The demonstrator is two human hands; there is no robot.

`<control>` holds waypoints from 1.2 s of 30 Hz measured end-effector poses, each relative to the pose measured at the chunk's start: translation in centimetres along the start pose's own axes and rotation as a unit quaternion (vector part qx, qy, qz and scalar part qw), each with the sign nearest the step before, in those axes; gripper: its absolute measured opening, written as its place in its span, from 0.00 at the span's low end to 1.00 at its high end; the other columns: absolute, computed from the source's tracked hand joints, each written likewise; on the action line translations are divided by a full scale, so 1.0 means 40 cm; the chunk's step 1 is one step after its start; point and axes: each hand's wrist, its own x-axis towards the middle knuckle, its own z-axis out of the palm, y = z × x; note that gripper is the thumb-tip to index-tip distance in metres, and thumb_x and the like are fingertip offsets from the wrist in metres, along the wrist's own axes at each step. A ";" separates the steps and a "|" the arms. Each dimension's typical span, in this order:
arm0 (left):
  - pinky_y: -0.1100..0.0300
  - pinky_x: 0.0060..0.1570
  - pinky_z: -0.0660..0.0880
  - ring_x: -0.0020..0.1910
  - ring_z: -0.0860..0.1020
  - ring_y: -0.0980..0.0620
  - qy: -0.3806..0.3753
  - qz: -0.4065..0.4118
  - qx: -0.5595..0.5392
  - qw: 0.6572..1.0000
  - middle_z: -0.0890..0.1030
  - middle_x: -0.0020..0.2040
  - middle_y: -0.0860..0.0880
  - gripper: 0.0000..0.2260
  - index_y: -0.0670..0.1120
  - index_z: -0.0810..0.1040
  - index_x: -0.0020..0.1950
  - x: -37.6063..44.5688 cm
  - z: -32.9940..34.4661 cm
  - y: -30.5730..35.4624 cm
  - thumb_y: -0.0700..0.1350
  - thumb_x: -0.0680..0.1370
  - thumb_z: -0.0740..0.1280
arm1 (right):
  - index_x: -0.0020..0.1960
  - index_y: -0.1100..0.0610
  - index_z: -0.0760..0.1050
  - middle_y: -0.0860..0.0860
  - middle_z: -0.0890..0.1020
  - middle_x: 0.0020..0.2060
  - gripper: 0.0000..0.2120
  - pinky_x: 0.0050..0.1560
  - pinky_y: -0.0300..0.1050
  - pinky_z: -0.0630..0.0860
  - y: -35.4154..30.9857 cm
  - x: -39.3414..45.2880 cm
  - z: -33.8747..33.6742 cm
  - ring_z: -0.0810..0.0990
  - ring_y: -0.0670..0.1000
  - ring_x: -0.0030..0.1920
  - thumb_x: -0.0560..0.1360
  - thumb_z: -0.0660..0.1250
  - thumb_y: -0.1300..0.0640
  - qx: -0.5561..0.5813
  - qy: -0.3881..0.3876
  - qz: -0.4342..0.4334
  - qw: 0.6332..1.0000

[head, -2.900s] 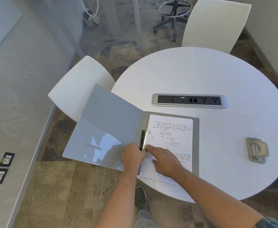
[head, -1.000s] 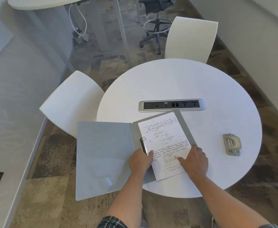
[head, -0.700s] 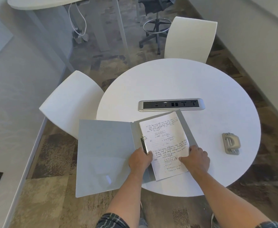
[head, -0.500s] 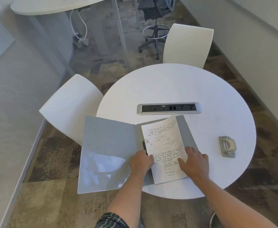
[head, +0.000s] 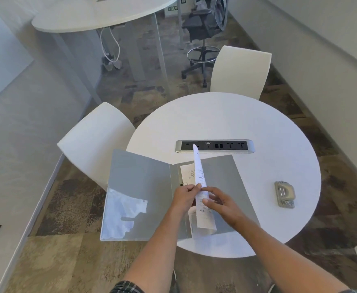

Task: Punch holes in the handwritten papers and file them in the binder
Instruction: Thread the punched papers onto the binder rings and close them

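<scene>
A grey binder (head: 140, 187) lies open at the near left edge of the round white table (head: 258, 123), its left cover hanging past the rim. A handwritten sheet (head: 199, 172) stands nearly on edge above the binder's right half. My left hand (head: 185, 196) pinches its left side near the spine clip and my right hand (head: 219, 203) holds it from the right. Another written sheet (head: 187, 173) lies flat in the binder underneath. A grey hole punch (head: 284, 193) sits on the table to the right, away from both hands.
A silver power-socket strip (head: 214, 146) is set into the table's middle, just beyond the binder. White chairs stand at the left (head: 95, 142) and at the far side (head: 241, 70). A second table and a dark office chair (head: 203, 28) are further back.
The top sheet lay flat in the binder under both hands; now both hands have lifted it up on edge, uncovering the sheet beneath. The camera view has risen and tilted back.
</scene>
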 end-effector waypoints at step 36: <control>0.51 0.34 0.83 0.32 0.81 0.49 0.102 0.003 0.079 0.992 0.84 0.36 0.46 0.09 0.44 0.81 0.36 0.016 -0.049 -0.006 0.42 0.76 0.72 | 0.54 0.52 0.83 0.47 0.87 0.46 0.10 0.46 0.52 0.84 0.027 -0.006 -0.036 0.86 0.49 0.44 0.82 0.67 0.48 -0.133 0.176 0.062 0.973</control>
